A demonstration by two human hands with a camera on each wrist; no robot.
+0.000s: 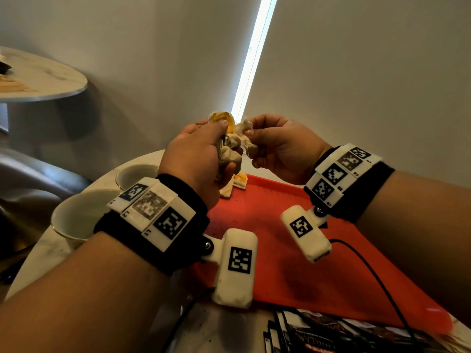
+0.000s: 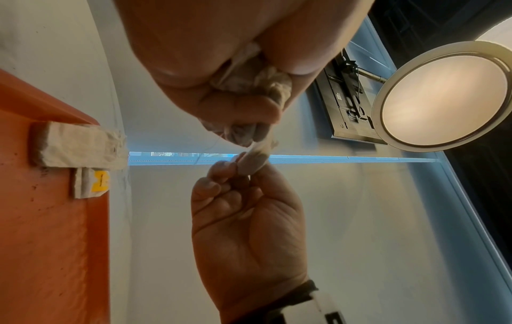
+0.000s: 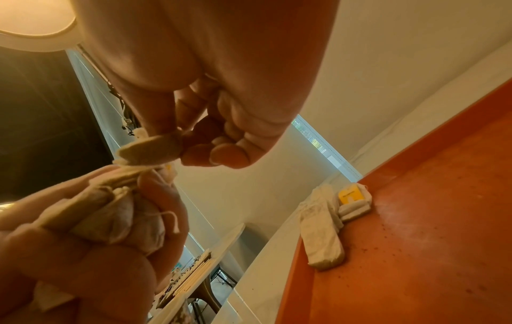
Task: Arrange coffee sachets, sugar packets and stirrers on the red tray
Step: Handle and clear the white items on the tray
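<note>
Your left hand [image 1: 196, 159] clutches a bunch of crumpled tea bags [image 1: 229, 154] above the red tray [image 1: 293, 250]; your right hand [image 1: 277, 146] pinches one bag [image 1: 248, 138] from it.

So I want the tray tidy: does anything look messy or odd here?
Yes. The left hand grips a crumpled bunch of sachets, which the right hand pinches. Dark specks dot the red tray, and one sachet overhangs its rim.
</note>
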